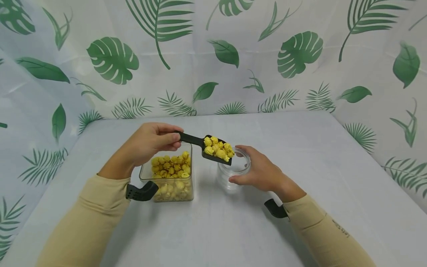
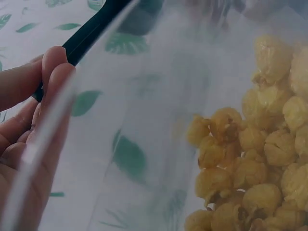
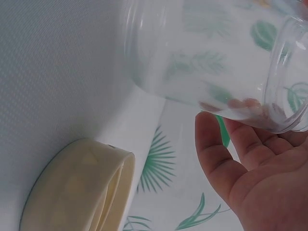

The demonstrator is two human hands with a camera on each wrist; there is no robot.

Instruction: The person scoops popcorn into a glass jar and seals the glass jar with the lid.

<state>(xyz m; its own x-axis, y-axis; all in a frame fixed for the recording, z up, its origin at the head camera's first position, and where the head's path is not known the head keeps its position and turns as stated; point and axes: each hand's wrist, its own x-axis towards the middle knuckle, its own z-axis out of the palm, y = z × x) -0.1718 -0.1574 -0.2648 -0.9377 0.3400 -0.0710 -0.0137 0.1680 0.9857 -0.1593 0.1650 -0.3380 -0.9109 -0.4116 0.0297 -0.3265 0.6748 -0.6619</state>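
Scoop: black, apparently moulded plastic; handle smooth with a low sheen. Popcorn: surface rough and lumpy, creased in places, with a faint glazed shine. Square container: transparent, rigid, plastic in look; walls smooth, rim glossy. Jar: clear, smooth and glossy, with bright reflections along wall and neck; whether glass or plastic cannot be told. Table surface: pale, matt, finely textured at close range. Backdrop: cloth-like sheet, matt, lightly creased, printed leaf pattern. Left sleeve and right sleeve: soft matt cloth, wrinkled. Wrist mounts: black, plastic in look.
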